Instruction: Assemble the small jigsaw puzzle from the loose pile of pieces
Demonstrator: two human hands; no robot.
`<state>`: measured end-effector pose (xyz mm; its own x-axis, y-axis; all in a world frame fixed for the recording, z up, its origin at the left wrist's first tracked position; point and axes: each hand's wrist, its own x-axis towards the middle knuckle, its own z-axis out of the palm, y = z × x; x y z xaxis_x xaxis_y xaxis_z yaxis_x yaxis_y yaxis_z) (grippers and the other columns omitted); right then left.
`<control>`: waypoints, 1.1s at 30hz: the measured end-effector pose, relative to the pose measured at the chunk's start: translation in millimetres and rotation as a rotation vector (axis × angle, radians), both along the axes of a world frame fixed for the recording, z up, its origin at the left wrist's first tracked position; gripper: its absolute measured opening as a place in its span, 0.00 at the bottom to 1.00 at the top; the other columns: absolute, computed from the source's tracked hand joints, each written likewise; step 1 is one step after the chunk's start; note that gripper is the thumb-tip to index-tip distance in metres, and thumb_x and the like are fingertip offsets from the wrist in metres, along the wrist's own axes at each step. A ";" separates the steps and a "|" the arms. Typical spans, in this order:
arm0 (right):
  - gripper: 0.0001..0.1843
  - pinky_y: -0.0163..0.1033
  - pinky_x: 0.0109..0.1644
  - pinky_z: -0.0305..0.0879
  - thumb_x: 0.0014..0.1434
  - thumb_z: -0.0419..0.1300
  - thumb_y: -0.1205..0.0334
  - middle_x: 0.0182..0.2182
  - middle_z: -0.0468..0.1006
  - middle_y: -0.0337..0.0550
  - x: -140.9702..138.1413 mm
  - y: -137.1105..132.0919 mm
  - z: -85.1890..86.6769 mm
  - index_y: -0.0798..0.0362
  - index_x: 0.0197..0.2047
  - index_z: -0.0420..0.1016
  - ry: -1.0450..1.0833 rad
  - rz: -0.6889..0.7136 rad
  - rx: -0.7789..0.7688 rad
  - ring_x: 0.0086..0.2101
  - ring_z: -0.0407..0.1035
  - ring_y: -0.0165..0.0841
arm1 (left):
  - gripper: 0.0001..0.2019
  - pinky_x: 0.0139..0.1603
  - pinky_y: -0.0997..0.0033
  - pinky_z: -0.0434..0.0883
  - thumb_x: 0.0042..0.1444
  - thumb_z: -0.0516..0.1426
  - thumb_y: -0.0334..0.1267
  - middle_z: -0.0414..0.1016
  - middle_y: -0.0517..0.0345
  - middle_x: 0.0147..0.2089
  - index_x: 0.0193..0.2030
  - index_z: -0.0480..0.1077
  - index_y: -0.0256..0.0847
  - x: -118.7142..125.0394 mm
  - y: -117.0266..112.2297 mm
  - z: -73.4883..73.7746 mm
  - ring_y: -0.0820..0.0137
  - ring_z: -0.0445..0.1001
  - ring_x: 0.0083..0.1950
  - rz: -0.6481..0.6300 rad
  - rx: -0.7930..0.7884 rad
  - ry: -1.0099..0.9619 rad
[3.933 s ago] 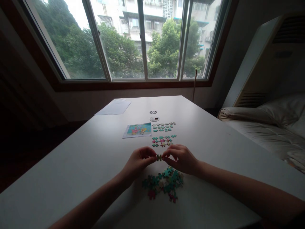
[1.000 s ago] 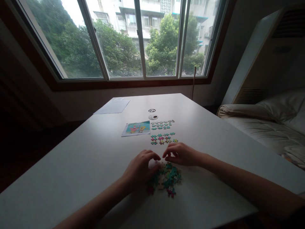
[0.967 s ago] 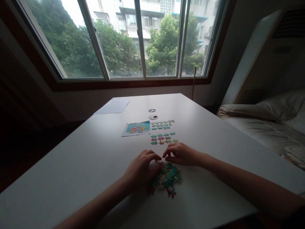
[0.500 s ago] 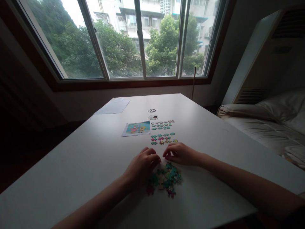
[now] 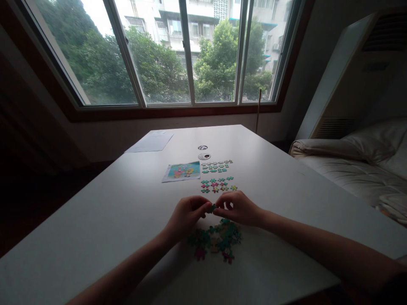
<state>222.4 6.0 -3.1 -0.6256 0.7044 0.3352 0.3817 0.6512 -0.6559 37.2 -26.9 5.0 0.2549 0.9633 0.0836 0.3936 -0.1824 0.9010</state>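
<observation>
Between my two hands is a small dark green jigsaw piece (image 5: 212,208). My left hand (image 5: 189,214) pinches it from the left with thumb and forefinger. From the other side, the fingertips of my right hand (image 5: 238,208) close on its right edge. Just below my hands lies a loose heap of jigsaw pieces (image 5: 225,235), mostly green with some pink, overlapping one another. Beyond my fingers, several sorted pieces (image 5: 214,184) lie in rows. A picture sheet (image 5: 182,171) with pink and yellow cartoon figures rests to the left of those rows.
Farther up the white table (image 5: 127,212) are two round discs (image 5: 204,156), and a paper sheet (image 5: 151,141) lies at the far left corner. A pale sofa (image 5: 343,156) stands to the right. Past the far edge is a window (image 5: 190,63).
My left hand has lifted a green piece from the heap's upper area and brought it up to my right hand. My right fingers have closed on its edge.
</observation>
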 end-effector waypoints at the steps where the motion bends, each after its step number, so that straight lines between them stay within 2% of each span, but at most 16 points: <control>1: 0.12 0.29 0.26 0.57 0.51 0.58 0.55 0.23 0.72 0.38 0.0 0.6 -0.2 0.56 0.29 0.73 0.006 -0.013 -0.029 0.22 0.60 0.23 | 0.13 0.26 0.77 0.65 0.52 0.53 0.43 0.73 0.57 0.26 0.31 0.72 0.34 0.1 -0.5 -0.1 0.74 0.67 0.26 -0.007 0.003 0.011; 7: 0.15 0.28 0.24 0.55 0.52 0.57 0.52 0.21 0.71 0.38 0.4 2.2 1.6 0.56 0.29 0.73 0.063 -0.036 -0.140 0.21 0.57 0.22 | 0.12 0.26 0.78 0.63 0.51 0.53 0.42 0.72 0.58 0.26 0.29 0.72 0.35 0.4 -2.8 -5.5 0.74 0.66 0.27 -0.044 0.082 0.154; 9: 0.14 0.28 0.24 0.55 0.53 0.56 0.53 0.22 0.71 0.38 0.7 1.8 2.6 0.56 0.30 0.73 0.093 -0.051 -0.099 0.21 0.58 0.22 | 0.11 0.26 0.77 0.63 0.51 0.54 0.42 0.71 0.58 0.26 0.28 0.71 0.35 0.7 -2.9 -4.6 0.74 0.66 0.27 -0.041 0.065 0.120; 14: 0.10 0.30 0.27 0.58 0.55 0.55 0.56 0.25 0.71 0.39 2.1 1.0 1.2 0.55 0.31 0.70 0.139 -0.087 0.111 0.22 0.59 0.23 | 0.13 0.22 0.78 0.60 0.48 0.55 0.44 0.71 0.57 0.25 0.29 0.70 0.33 -0.2 -1.8 3.2 0.76 0.63 0.24 0.063 -0.124 -0.101; 17: 0.09 0.30 0.27 0.59 0.54 0.56 0.57 0.27 0.71 0.39 2.8 1.2 -1.0 0.54 0.31 0.70 0.123 -0.095 0.207 0.23 0.60 0.23 | 0.14 0.22 0.78 0.58 0.47 0.56 0.44 0.71 0.57 0.25 0.29 0.70 0.33 -0.8 -1.6 4.7 0.77 0.62 0.23 0.071 -0.187 -0.188; 20: 0.09 0.30 0.27 0.59 0.54 0.57 0.56 0.27 0.71 0.40 3.6 1.4 -1.5 0.53 0.32 0.70 0.113 -0.126 0.256 0.22 0.60 0.24 | 0.13 0.22 0.79 0.57 0.46 0.58 0.44 0.71 0.57 0.25 0.30 0.70 0.33 -0.1 -1.9 4.1 0.78 0.61 0.23 0.058 -0.211 -0.233; 28: 0.08 0.31 0.31 0.61 0.57 0.54 0.60 0.29 0.73 0.42 4.3 -0.6 1.7 0.53 0.33 0.72 0.091 -0.078 0.353 0.27 0.65 0.25 | 0.13 0.21 0.80 0.56 0.47 0.57 0.44 0.68 0.59 0.25 0.32 0.69 0.33 1.0 -0.1 1.1 0.79 0.60 0.22 0.044 -0.259 -0.256; 30: 0.07 0.30 0.31 0.61 0.57 0.54 0.61 0.29 0.73 0.42 5.5 2.0 1.8 0.53 0.34 0.72 0.102 -0.081 0.383 0.27 0.65 0.25 | 0.14 0.22 0.79 0.59 0.49 0.56 0.44 0.69 0.58 0.26 0.34 0.68 0.33 -0.8 1.6 -1.0 0.77 0.62 0.24 0.025 -0.228 -0.208; 33: 0.07 0.30 0.30 0.61 0.57 0.54 0.62 0.30 0.73 0.41 12.2 11.2 3.2 0.53 0.35 0.72 0.149 -0.137 0.434 0.26 0.64 0.24 | 0.12 0.30 0.75 0.64 0.53 0.53 0.43 0.70 0.55 0.32 0.38 0.70 0.36 -3.5 1.7 -4.7 0.73 0.66 0.31 -0.061 -0.030 -0.016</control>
<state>234.6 17.2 0.0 -0.4594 0.5517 0.6961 0.4054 0.8275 -0.3884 33.7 -25.2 0.2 0.3118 0.9483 0.0596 0.3682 -0.1784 0.9125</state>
